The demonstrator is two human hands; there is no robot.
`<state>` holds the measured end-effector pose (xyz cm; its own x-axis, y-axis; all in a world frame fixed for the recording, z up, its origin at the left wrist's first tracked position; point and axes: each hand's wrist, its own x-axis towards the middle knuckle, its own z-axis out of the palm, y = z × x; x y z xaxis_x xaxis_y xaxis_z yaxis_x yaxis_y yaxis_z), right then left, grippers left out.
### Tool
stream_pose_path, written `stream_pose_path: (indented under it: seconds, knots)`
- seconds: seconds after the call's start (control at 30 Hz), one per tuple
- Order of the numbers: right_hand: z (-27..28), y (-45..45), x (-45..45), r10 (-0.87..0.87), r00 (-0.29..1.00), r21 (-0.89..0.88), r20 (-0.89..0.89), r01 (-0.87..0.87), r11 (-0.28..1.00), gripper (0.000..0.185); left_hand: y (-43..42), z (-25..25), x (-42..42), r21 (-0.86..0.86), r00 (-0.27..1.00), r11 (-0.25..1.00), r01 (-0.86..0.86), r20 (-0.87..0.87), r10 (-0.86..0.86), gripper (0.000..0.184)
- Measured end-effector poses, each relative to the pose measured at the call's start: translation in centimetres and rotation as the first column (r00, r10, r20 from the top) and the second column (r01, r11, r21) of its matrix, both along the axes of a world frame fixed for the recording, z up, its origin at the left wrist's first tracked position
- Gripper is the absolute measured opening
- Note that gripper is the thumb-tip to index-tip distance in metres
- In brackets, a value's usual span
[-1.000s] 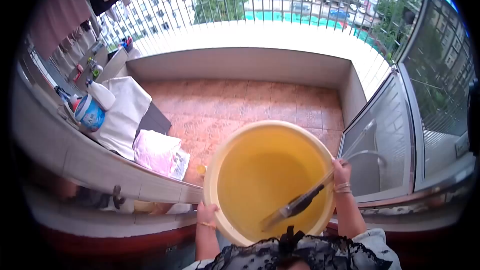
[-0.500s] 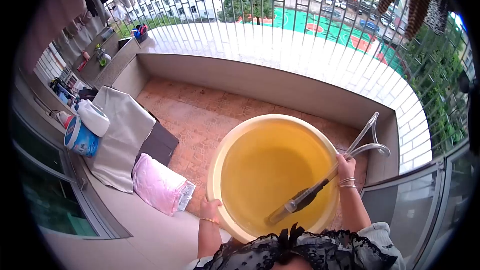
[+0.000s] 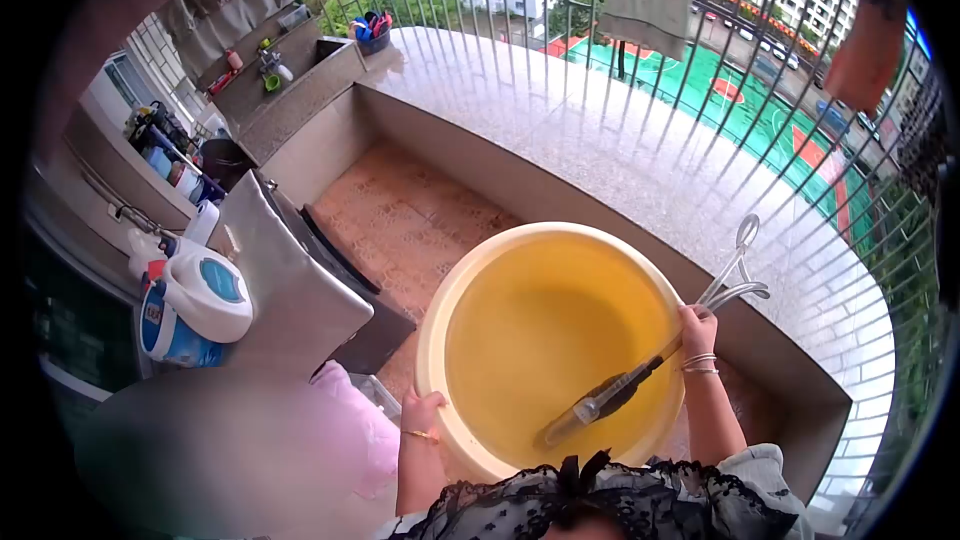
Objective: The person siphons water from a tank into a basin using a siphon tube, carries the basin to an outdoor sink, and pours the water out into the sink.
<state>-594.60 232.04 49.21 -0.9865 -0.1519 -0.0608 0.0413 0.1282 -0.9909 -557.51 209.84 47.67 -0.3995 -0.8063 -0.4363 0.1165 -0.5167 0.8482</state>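
Note:
A big round yellow plastic basin (image 3: 436, 380) with a pale rim fills the middle of the head view, close in front of my body. My left hand (image 3: 421, 418) is closed on its left rim, thumb on top. On the right side, my right hand (image 3: 698, 330) grips the opposite rim. A clear tube (image 3: 590, 408) with dark fittings leans inside, its wide end low in the basin. Its looped grey hose (image 3: 738, 285) sticks out past the rim beside my right hand. Whether that hand also pins the tube is unclear.
At left, a cloth-covered appliance (image 3: 290, 280) bears a white detergent jug (image 3: 208, 290) and a blue tub (image 3: 180, 335). A pink bundle (image 3: 362, 420) lies below, partly behind a blurred patch. A sink (image 3: 320, 70), ledge (image 3: 530, 80) and barred window surround the tiled floor (image 3: 420, 205).
My view has turned left, and the appliance and sink now look nearer. The basin has come along in both hands, with the tube still inside it.

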Motion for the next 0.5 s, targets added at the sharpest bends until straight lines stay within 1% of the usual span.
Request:
stream_pose_path:
  seconds: [0.03, 0.1, 0.13, 0.17, 0.2, 0.27, 0.3, 0.37, 0.4, 0.43, 0.5]
  knots:
    - [-0.2, -3.6, -1.0, 0.021, 1.000, 0.004, 0.022, -0.021, 1.000, 0.016, -2.8, 0.4, -0.7, -0.016, 0.999, 0.999, -0.046, 0.022, 0.046, 0.047]
    - [-0.8, -11.2, -3.9, 0.051, 0.999, 0.010, 0.001, -0.051, 0.999, 0.017, -9.3, 0.9, -3.3, -0.079, 0.993, 0.991, -0.105, 0.044, 0.108, 0.041]
    - [-0.7, -15.0, -5.6, 0.068, 0.998, 0.023, -0.010, -0.068, 0.997, 0.017, -12.5, 1.0, -4.7, -0.073, 0.987, 0.985, -0.160, 0.004, 0.160, 0.040]
    - [-0.4, -18.8, -7.2, 0.087, 0.996, 0.035, -0.023, -0.086, 0.996, 0.017, -15.8, 1.2, -6.0, -0.074, 0.986, 0.984, -0.163, 0.012, 0.164, 0.039]
    - [-0.2, -22.7, -8.4, 0.106, 0.994, 0.026, 0.003, -0.106, 0.994, 0.017, -18.6, 1.5, -6.6, -0.068, 0.984, 0.982, -0.176, 0.030, 0.178, 0.039]
    - [-0.1, -30.2, -10.5, 0.198, 0.979, 0.010, 0.053, -0.199, 0.980, 0.017, -23.5, 2.0, -7.6, -0.054, 0.967, 0.970, -0.237, 0.080, 0.241, 0.037]
    - [0.2, -35.5, -12.1, 0.218, 0.974, -0.035, 0.052, -0.217, 0.976, 0.017, -28.1, 1.9, -8.5, -0.090, 0.962, 0.963, -0.255, 0.073, 0.262, 0.039]
    - [0.9, -43.0, -13.5, 0.254, 0.967, -0.006, 0.030, -0.254, 0.967, 0.017, -32.9, 1.5, -9.0, -0.084, 0.950, 0.953, -0.293, 0.089, 0.300, 0.041]
    - [1.4, -47.7, -14.9, 0.278, 0.960, -0.006, -0.008, -0.278, 0.960, 0.017, -35.8, 2.2, -10.4, -0.097, 0.937, 0.933, -0.347, -0.007, 0.348, 0.043]
    - [1.4, -52.3, -15.5, 0.315, 0.949, 0.012, -0.016, -0.315, 0.949, 0.017, -39.4, 1.9, -10.7, -0.084, 0.931, 0.928, -0.364, -0.009, 0.364, 0.044]
    - [2.6, -60.8, -16.3, 0.356, 0.935, -0.009, 0.010, -0.355, 0.935, 0.017, -45.9, 0.8, -10.7, -0.050, 0.920, 0.919, -0.392, 0.004, 0.392, 0.045]
